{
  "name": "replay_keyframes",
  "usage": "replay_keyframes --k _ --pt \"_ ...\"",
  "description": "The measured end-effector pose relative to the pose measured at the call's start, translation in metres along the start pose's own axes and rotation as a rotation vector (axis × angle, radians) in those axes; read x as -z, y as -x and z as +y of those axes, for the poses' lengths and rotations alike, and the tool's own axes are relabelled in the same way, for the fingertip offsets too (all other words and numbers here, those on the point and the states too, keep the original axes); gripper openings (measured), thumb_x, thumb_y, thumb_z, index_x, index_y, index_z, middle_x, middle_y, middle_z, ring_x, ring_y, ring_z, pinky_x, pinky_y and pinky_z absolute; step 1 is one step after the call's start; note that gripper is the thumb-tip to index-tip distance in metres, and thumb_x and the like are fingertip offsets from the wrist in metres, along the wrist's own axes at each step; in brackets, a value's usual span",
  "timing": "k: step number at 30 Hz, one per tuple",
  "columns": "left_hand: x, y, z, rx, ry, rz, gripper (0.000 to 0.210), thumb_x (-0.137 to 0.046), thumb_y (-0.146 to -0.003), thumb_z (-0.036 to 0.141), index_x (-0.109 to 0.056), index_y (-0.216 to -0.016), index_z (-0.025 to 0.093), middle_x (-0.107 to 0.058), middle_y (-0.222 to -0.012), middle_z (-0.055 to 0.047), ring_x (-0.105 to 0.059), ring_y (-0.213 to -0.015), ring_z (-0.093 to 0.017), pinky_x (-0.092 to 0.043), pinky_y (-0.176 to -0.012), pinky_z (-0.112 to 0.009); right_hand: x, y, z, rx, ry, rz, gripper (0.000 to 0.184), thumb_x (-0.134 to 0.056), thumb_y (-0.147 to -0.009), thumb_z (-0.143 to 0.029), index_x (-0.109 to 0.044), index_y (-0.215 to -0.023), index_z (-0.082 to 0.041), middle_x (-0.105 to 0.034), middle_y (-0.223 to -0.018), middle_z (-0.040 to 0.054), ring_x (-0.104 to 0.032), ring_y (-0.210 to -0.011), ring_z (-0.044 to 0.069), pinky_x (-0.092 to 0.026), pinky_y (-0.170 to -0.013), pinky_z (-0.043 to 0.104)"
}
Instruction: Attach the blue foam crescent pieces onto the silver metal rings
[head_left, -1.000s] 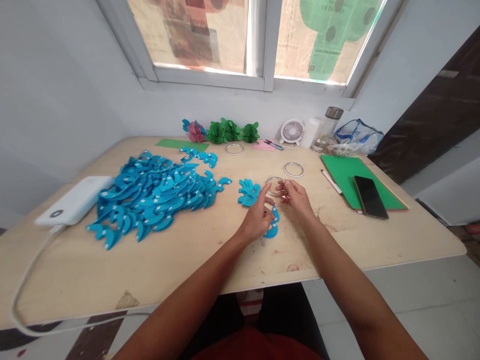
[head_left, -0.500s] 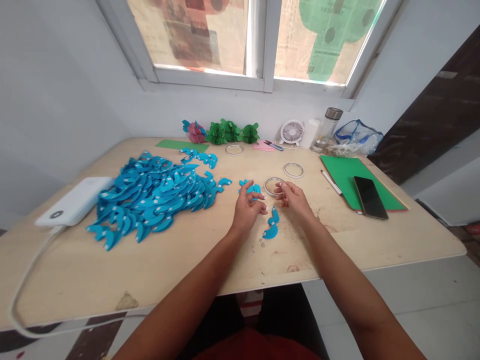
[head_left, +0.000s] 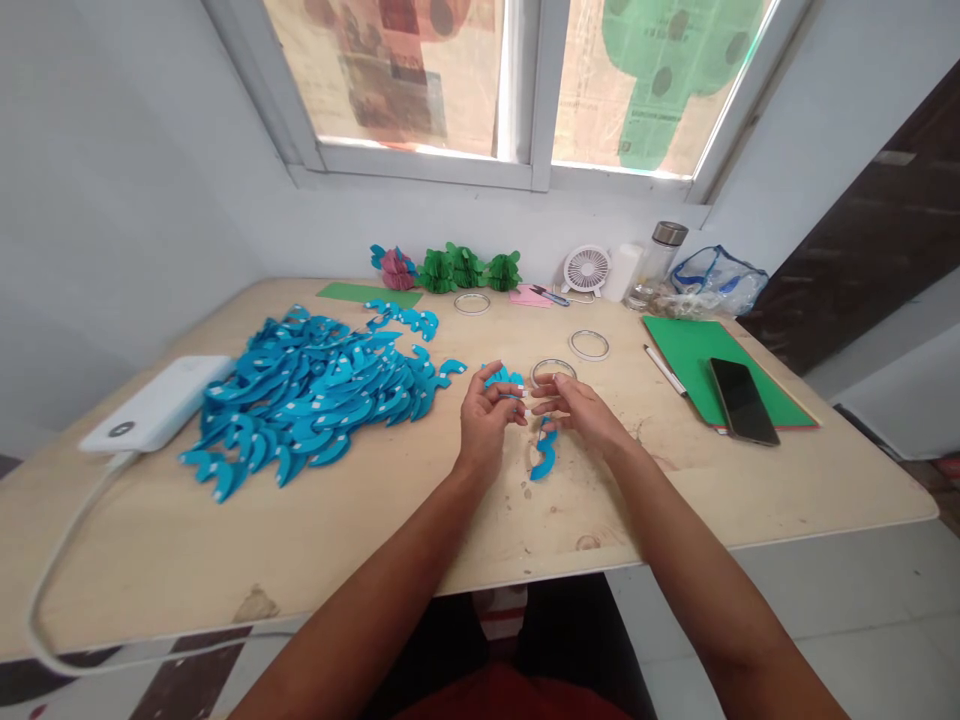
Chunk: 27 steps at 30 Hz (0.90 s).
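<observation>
My left hand (head_left: 486,415) is above the table with its fingers apart and partly bent. Small white bits show at its fingertips; I cannot make out whether they are tape. Just beyond it lies a small cluster of blue paper pieces (head_left: 504,378), partly covered by the fingers. My right hand (head_left: 581,410) faces it, fingers spread, its tips close to those of the left. A curved blue paper piece (head_left: 543,462) lies below and between the hands, its upper end partly behind the right fingers. Behind the right hand is a roll of narrow tape (head_left: 553,364).
A large heap of blue paper pieces (head_left: 322,385) covers the left side, beside a white power bank (head_left: 154,405) with a cable. Two more tape rolls (head_left: 589,345) lie farther back. At right are a pen (head_left: 664,371), green paper (head_left: 679,350) and a phone (head_left: 742,400).
My right hand has moved slightly left, away from the tape roll, and its fingers have spread towards my left hand. The whole view has shifted a little.
</observation>
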<state>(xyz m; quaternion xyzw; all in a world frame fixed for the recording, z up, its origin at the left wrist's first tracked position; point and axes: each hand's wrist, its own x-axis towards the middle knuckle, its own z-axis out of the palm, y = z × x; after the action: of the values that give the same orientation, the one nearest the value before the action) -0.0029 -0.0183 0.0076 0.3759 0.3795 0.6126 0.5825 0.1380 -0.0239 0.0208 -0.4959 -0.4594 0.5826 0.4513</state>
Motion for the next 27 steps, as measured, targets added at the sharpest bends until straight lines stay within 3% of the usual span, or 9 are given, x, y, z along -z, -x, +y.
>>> replay_keyframes --k 6,13,21,27 --pt "0.0001 0.0016 0.0021 -0.057 -0.019 0.013 0.051 -0.058 -0.060 0.014 -0.050 -0.110 0.016 -0.062 -0.068 0.002 -0.052 -0.048 -0.009 -0.045 -0.049 -0.022 -0.0008 0.0014 0.0000 -0.046 -0.134 -0.094 0.034 -0.042 -0.089 -0.044 -0.058 -0.107 -0.020 -0.063 -0.104 0.0097 -0.064 -0.080 0.016 -0.054 -0.063 0.027" --pt "0.0010 0.0002 0.0021 -0.090 -0.019 0.034 0.047 -0.060 -0.063 0.016 -0.051 -0.110 0.016 -0.061 -0.066 0.002 -0.052 -0.048 -0.009 -0.045 -0.049 -0.022 -0.0038 0.0009 -0.0015 -0.088 -0.021 -0.050 0.035 -0.039 -0.091 -0.041 -0.055 -0.110 -0.017 -0.067 -0.084 0.0079 -0.066 -0.072 0.015 -0.053 -0.062 0.026" --pt "-0.0001 0.0009 0.0037 -0.043 -0.061 0.041 0.048 -0.060 -0.061 0.017 -0.052 -0.108 0.017 -0.061 -0.067 0.002 -0.052 -0.050 -0.008 -0.045 -0.048 -0.021 0.0000 -0.0027 0.0029 -0.070 0.068 -0.041 0.038 -0.041 -0.089 -0.045 -0.056 -0.110 -0.017 -0.067 -0.083 0.0075 -0.064 -0.069 0.014 -0.052 -0.057 0.023" --pt "0.0011 -0.0008 0.0019 -0.020 -0.125 0.041 0.048 -0.061 -0.062 0.020 -0.051 -0.108 0.017 -0.060 -0.068 0.002 -0.054 -0.053 -0.009 -0.045 -0.050 -0.021 0.0021 -0.0039 0.0004 -0.059 0.066 0.000 0.035 -0.038 -0.091 -0.042 -0.056 -0.107 -0.016 -0.066 -0.070 0.0050 -0.064 -0.061 0.013 -0.051 -0.057 0.023"
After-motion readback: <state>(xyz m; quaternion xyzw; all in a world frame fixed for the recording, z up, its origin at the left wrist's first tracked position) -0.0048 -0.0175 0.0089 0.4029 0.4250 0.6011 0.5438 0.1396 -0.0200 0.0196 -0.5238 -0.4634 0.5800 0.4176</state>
